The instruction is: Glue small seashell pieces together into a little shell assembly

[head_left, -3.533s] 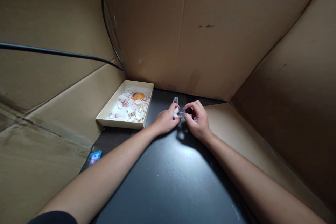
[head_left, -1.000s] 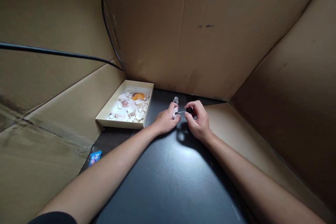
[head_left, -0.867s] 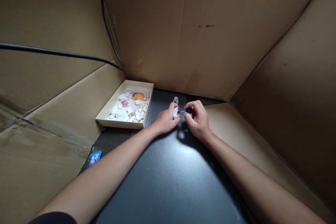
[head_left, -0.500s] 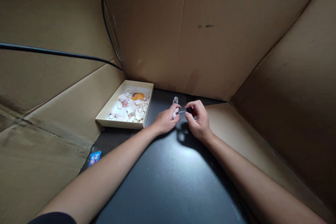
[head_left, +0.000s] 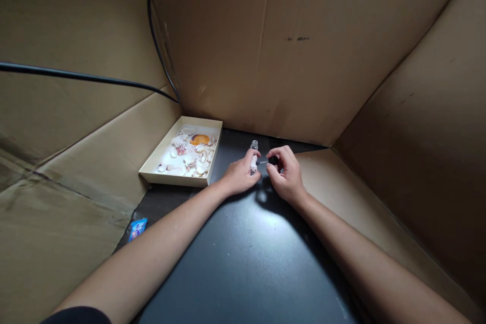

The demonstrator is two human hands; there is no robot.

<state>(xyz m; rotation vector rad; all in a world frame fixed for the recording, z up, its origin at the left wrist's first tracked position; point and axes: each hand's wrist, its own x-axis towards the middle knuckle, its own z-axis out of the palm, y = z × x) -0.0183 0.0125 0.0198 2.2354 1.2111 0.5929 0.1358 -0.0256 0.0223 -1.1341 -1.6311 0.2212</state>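
My left hand (head_left: 239, 175) is closed around a small ribbed white seashell (head_left: 253, 163) at the far end of the black tabletop (head_left: 243, 258). My right hand (head_left: 287, 176) pinches a small brush with a black cap (head_left: 272, 161), its thin tip touching the shell. A little clear glass bottle (head_left: 254, 145) stands open just behind my left fingers. Both hands rest close together on the table.
A shallow cream tray (head_left: 159, 158) with several shells, one of them orange (head_left: 199, 139), lies to the left of my hands. Cardboard walls (head_left: 288, 61) enclose the table on three sides. A black cable (head_left: 83, 77) runs along the left wall. A small blue wrapper (head_left: 137, 228) lies at the table's left edge.
Almost nothing has moved. The brush tip has shifted slightly against the shell, and both hands stay in the same place.
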